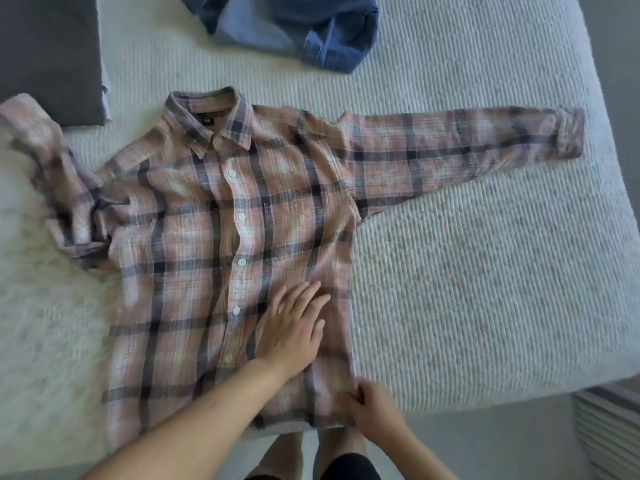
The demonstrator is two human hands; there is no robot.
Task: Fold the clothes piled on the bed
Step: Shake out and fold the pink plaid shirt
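Head view: plaid shirt (221,244) collar-away, lengthwise.

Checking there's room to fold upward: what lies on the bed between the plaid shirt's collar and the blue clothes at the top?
Only bare ribbed bedcover lies between the plaid shirt's collar and the blue clothes, in the head view.

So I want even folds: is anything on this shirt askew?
Yes. The plaid shirt lies flat with one sleeve stretched straight, but the other sleeve is bunched and crumpled beside the body.
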